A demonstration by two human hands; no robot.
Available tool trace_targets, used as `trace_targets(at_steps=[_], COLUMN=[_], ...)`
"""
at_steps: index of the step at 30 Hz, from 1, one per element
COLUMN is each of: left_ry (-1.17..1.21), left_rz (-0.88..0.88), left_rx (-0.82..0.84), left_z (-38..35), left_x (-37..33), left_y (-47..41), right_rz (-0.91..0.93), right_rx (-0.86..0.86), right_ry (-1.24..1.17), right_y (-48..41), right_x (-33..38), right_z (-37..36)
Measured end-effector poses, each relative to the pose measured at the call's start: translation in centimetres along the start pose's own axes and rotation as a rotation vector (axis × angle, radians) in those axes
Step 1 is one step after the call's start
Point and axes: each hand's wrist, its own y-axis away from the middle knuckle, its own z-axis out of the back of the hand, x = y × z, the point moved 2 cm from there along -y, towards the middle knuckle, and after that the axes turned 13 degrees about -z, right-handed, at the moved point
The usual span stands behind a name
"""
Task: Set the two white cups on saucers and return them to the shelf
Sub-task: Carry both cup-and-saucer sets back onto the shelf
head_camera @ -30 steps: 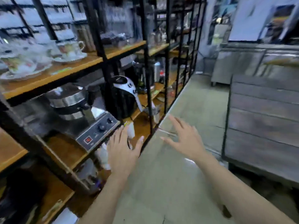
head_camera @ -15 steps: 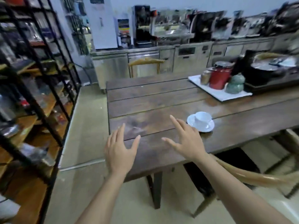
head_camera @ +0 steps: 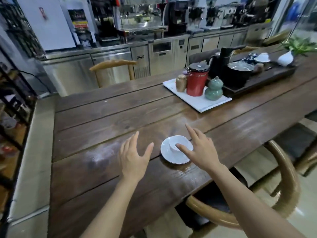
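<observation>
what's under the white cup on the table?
A white saucer sits under the white cup, on the wooden table. The right hand covers the cup's right side and that part of the saucer; the cup's inside isn't visible.

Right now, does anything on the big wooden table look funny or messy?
Mostly tidy. The white cup sits on its saucer, a little off centre towards the back. Pale smudges on the table by the left hand may be glare or a dusty patch; it's hard to tell. Nothing looks spilled or broken.
</observation>
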Motion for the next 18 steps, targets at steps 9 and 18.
trace_targets(at_steps=[9,18], left_ry=[0.274,0.689], left_rz=[0.411,0.922], left_rx=[0.139,0.229], left_z=[-10.0,-15.7], left_x=[0.9,0.4], left_y=[-3.0,-4.2], right_rz=[-0.218,-0.386], right_rx=[0.319,0.549], right_ry=[-0.224,-0.306], right_y=[-7.5,-10.3], right_x=[-6.3,-8.5], right_z=[-4.1,-7.8])
